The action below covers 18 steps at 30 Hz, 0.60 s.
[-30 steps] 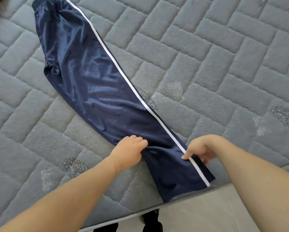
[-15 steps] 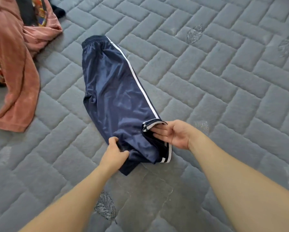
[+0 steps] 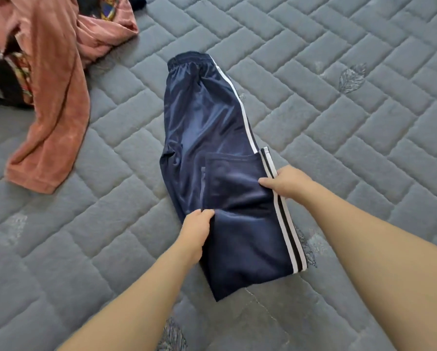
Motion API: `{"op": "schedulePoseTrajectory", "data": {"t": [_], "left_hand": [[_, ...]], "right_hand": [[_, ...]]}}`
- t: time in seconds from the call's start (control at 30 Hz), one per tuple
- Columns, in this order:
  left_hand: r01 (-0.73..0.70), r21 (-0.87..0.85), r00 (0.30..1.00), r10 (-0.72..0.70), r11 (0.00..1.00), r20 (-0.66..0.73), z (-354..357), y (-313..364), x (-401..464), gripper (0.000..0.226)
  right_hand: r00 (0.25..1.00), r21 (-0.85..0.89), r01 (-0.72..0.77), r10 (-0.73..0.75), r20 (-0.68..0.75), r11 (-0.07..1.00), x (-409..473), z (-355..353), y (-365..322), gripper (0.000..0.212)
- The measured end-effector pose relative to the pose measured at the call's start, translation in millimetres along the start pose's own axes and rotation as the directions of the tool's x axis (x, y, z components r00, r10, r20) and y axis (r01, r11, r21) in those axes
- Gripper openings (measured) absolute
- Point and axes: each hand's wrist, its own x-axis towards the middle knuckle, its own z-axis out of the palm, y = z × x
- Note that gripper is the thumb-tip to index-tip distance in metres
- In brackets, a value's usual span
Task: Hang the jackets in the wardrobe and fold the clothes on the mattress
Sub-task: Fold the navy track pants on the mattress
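Both bare arms reach forward, side by side. The left hand [image 3: 195, 230] is bent at the wrist, and its curled fingers pinch the trousers [image 3: 212, 138]. The right hand [image 3: 287, 182] rests on them with its fingers bent and pointing left.

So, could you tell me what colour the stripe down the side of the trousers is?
White, on navy trousers, seen in the head view.
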Motion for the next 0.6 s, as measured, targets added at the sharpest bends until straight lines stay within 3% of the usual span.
{"op": "schedulePoseTrajectory", "data": {"t": [0.07,0.13,0.17,0.23,0.3,0.4,0.5,0.6], "left_hand": [[-0.093,0.088,0.992,0.1,0.992,-0.073,-8,8,10,0.028],[-0.163,0.175,0.981,0.178,0.971,-0.073,-5,15,18,0.051],[-0.189,0.23,0.974,0.213,0.955,-0.082,0,18,20,0.048],[-0.213,0.371,0.957,0.269,0.904,-0.107,12,24,24,0.026],[-0.211,0.48,0.941,0.31,0.851,-0.137,20,30,26,0.022],[-0.314,0.437,0.885,0.427,0.843,-0.186,19,63,24,0.026],[-0.489,0.382,0.774,0.592,0.785,-0.226,12,132,32,0.027],[-0.561,0.334,0.703,0.649,0.757,-0.291,3,221,65,0.022]], "right_hand": [[0.999,0.223,0.035,-0.039,0.01,0.974,10,9,-13,0.036],[0.998,0.548,-0.001,-0.031,0.05,0.837,18,21,-24,0.034],[0.998,0.623,-0.031,-0.013,0.067,0.782,21,27,-26,0.038],[0.998,0.62,-0.046,0.013,0.058,0.784,26,37,-25,0.042],[0.999,0.585,0.002,0.022,-0.035,0.811,29,40,-23,0.041],[0.978,0.67,0.119,0.03,-0.206,0.733,33,21,-40,0.035],[0.944,0.71,0.276,-0.042,-0.328,0.648,53,-22,-87,0.031],[0.854,0.645,0.45,-0.087,-0.513,0.617,85,-79,-152,0.027]]}}
